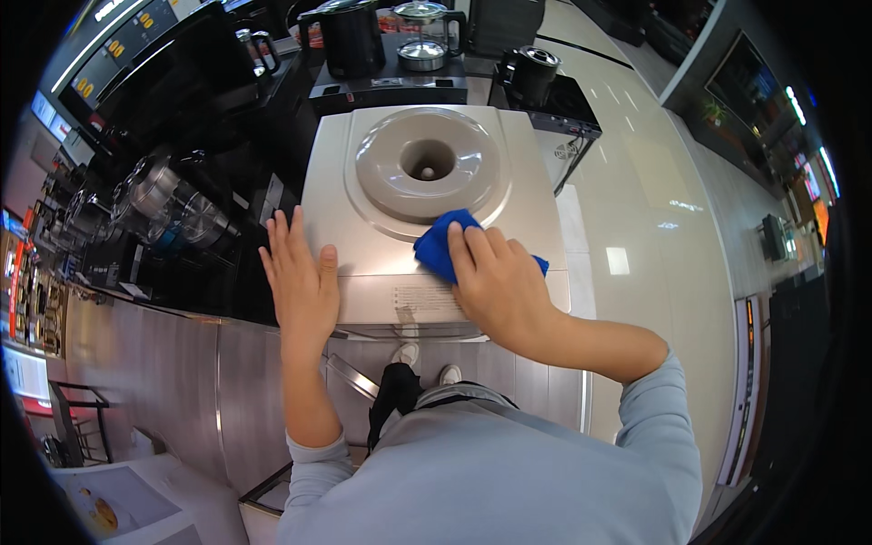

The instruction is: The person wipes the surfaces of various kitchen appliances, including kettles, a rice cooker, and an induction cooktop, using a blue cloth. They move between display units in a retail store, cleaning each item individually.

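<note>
A water dispenser's metallic champagne-coloured top [368,257] lies in front of my body. Set into it is a glossy taupe ring-shaped bottle seat [381,153] with a deep central well and a small knob inside. My right hand [501,286] grips a folded blue cloth [438,246], pressed on the top just below the seat's near rim. Its fingers cover part of the cloth and the end of a printed label [419,298] near the front edge. At the left edge of the top, my left hand [303,283] is spread with nothing in it.
Behind the dispenser stand a black kettle [352,41] and a glass pot [422,41] on a dark base. A dark jug [533,75] sits on a black stand to the right. Glass kettles [184,204] crowd the black counter [255,272] at left. Below is a metal handle [352,376].
</note>
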A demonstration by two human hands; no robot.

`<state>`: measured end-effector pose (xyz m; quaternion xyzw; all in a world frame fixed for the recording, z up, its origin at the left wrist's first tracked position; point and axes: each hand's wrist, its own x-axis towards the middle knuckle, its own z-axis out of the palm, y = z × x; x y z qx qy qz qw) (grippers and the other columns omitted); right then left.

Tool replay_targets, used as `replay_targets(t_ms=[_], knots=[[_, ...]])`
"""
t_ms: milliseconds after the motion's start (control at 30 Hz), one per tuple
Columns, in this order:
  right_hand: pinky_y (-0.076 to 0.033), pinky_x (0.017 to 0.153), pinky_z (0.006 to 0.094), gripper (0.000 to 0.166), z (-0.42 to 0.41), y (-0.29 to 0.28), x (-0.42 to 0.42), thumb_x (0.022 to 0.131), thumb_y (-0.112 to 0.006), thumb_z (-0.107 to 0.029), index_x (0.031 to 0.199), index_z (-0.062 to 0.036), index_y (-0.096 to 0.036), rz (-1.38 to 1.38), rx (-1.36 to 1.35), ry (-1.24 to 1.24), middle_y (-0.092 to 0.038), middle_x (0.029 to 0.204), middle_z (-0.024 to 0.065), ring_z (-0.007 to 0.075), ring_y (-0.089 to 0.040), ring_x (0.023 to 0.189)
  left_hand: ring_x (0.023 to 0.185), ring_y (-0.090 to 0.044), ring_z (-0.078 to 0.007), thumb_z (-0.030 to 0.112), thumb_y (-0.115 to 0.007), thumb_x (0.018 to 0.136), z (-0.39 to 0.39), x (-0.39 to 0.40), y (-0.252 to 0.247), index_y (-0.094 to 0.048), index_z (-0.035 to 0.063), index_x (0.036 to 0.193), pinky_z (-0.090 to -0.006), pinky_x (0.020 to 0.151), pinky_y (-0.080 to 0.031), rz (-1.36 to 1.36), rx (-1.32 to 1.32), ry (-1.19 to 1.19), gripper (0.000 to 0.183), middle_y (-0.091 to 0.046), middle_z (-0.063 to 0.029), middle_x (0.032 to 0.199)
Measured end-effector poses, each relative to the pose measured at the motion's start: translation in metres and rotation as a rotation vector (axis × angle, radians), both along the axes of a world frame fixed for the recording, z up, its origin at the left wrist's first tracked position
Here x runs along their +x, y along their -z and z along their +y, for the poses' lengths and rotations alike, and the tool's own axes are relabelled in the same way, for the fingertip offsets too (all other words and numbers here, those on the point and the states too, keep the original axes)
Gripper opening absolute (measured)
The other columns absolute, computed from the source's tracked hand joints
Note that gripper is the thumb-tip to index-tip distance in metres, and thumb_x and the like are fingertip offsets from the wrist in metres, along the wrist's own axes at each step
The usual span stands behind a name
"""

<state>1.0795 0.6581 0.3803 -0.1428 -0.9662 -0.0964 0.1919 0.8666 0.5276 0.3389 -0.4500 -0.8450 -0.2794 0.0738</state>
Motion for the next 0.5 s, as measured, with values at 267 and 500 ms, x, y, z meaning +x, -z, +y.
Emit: replay_targets(t_ms=[267, 500], knots=[[-0.043, 0.082, 0.0361, 0.057, -0.009, 0.005, -0.054, 0.075, -0.061, -0.011, 0.13, 0.0027, -0.049, 0.013, -0.07, -0.328, -0.054, 0.12, 0.0161, 0.0265, -0.054, 0.102, 0.144, -0.016, -0.0354, 0.055, -0.023, 0.099, -0.005, -0.002, -0.004, -0.027, 0.0042, 0.147, -0.0501, 0.116, -0.008, -0.062, 0.146, 0.048, 0.07, -0.024, -0.023, 0.151], [-0.042, 0.091, 0.0399, 0.045, 0.005, 0.014, -0.114, 0.081, -0.056, -0.011, 0.125, -0.0021, -0.053, 0.093, -0.19, -0.549, -0.056, 0.119, 0.0145, 0.0283, -0.054, 0.109, 0.143, -0.017, -0.0376, 0.058, -0.027, 0.097, -0.005, -0.004, -0.003, -0.025, 0.0032, 0.147, -0.0527, 0.115, -0.009, -0.09, 0.216, 0.055, 0.074, -0.019, -0.0248, 0.152]])
